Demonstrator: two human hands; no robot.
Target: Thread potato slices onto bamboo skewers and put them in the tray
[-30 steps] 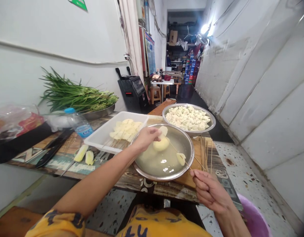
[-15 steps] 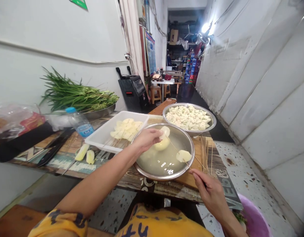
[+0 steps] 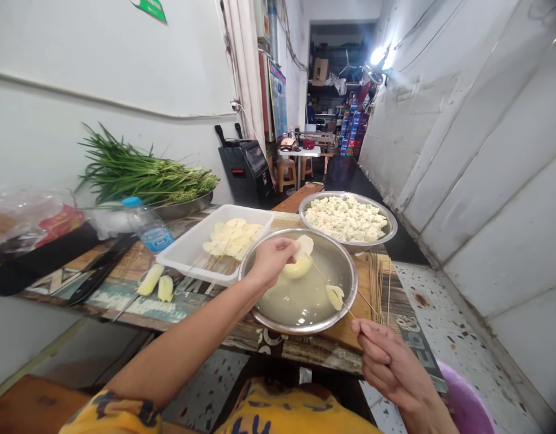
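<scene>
Over a steel basin of cloudy water (image 3: 278,313), my left hand (image 3: 274,260) pinches a thin, pale potato slice (image 3: 305,245). My right hand (image 3: 390,364) is closed around the lower end of a thin wooden skewer (image 3: 348,310), near the basin's right front rim. One pale slice (image 3: 335,297) is threaded partway along this skewer, and its upper tip meets the slice in my left hand. Whether the tip has pierced that slice, I cannot tell. A larger pale, rounded piece (image 3: 297,269) lies in the water under my left hand.
Left of the basin, a white plastic tray (image 3: 178,256) holds skewered slices. Behind stands a bowl of cauliflower pieces (image 3: 345,217). Loose skewers (image 3: 376,286) lie on a board at right. A water bottle (image 3: 149,226), a knife (image 3: 97,274) and green stalks (image 3: 146,175) occupy the left.
The slice on the skewer has turned and now shows its edge more. My right hand has shifted slightly down and right with the skewer. My left hand still pinches its slice.
</scene>
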